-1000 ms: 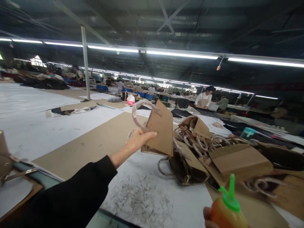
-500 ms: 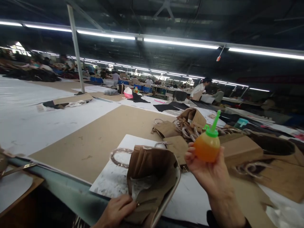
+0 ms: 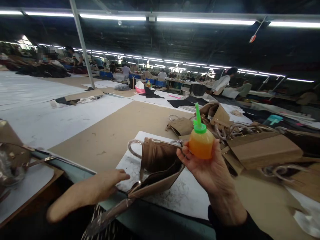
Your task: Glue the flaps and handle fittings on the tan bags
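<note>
Long strip lights (image 3: 205, 21) hang over a wide, dim workshop where several people (image 3: 221, 81) stand among far work surfaces. Across the foreground runs a broad table (image 3: 77, 173), partly covered by a brown sheet (image 3: 125, 123), with a heap of brown bags (image 3: 265, 150) on the right. Near the front edge lies a white board (image 3: 190, 190), marked with dark smudges, and on it sits an open bag (image 3: 160, 170), its mouth showing; a wrapped strap (image 3: 135, 148) loops out at its far left, while a wrapped handle (image 3: 110, 216) trails over the table edge. The left hand (image 3: 107, 183), slightly blurred, seems to hold nothing, fingers stretched forward just beside the bag. The right hand (image 3: 207, 170) cups a squeeze bottle (image 3: 201, 145) of orange liquid, fingers curled round it; whether it touches the bag cannot be told. Smallest is the bottle's green spout (image 3: 198, 115), pointing up. The step in hand looks like positioning this bag with the bottle ready; a next move would call for a steadying left hand and a careful tilt of the spout.
</note>
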Action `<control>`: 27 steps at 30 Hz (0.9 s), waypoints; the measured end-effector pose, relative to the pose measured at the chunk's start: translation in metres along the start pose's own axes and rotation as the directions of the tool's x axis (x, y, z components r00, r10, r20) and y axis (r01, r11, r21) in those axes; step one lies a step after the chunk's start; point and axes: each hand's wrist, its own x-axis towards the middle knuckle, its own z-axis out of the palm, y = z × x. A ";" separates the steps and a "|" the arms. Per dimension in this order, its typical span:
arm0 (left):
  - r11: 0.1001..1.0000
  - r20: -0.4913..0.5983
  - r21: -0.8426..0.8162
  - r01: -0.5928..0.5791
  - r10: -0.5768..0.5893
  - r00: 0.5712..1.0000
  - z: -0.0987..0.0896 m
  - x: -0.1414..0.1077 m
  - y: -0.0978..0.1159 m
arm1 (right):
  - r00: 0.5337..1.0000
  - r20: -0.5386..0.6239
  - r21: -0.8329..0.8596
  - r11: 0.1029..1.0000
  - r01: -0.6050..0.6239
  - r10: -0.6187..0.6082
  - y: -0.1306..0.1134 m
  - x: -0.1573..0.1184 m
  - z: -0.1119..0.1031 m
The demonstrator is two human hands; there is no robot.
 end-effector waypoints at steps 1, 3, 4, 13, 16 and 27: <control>0.997 0.098 -0.064 0.036 -0.030 0.995 -0.016 0.007 0.012 | 1.000 -0.002 -0.004 1.000 0.007 -0.007 0.001 0.000 0.001; 0.963 0.117 -0.242 0.117 -0.091 0.989 -0.038 0.025 0.043 | 1.000 -0.001 -0.016 1.000 0.017 -0.017 0.002 -0.002 0.002; 0.938 0.134 -0.318 0.140 -0.101 0.986 -0.043 0.034 0.059 | 1.000 -0.001 -0.023 1.000 0.018 -0.018 0.002 -0.003 0.003; 0.998 0.230 -0.049 0.048 -0.036 0.973 -0.002 0.089 0.114 | 1.000 -0.019 -0.030 0.999 0.015 -0.015 0.002 -0.010 0.002; 0.997 0.093 0.001 0.074 -0.074 0.993 0.006 0.107 0.113 | 1.000 -0.001 -0.053 0.998 0.017 -0.018 0.002 -0.011 0.003; 0.797 -0.087 0.411 0.443 -0.450 0.889 -0.102 0.021 0.025 | 0.997 0.022 -0.178 0.981 0.079 -0.076 -0.003 -0.009 -0.001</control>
